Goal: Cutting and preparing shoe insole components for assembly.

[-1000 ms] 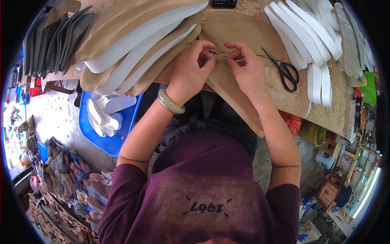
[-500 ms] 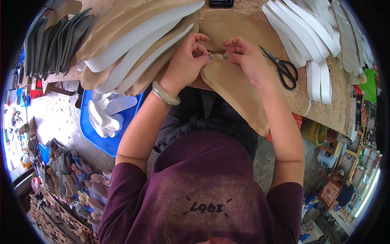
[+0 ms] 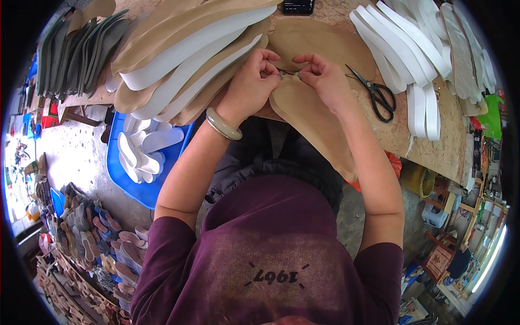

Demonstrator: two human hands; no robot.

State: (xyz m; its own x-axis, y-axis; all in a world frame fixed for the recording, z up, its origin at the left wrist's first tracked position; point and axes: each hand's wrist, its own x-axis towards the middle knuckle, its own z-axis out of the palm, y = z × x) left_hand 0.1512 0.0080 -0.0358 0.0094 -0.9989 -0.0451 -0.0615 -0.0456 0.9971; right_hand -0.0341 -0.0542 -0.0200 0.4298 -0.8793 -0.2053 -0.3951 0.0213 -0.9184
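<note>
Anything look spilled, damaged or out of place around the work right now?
Nothing looks plainly spilled or damaged. The white pieces in the blue bin look untidy, jumbled at different angles, unlike the fanned white rows. The tan piece being handled overhangs the table, seemingly intact.

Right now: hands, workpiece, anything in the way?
Left hand and right hand at far end of tan sole-shaped piece, grip unclear. Piece slants past table edge. Black scissors lie right of right hand, apart.
</note>
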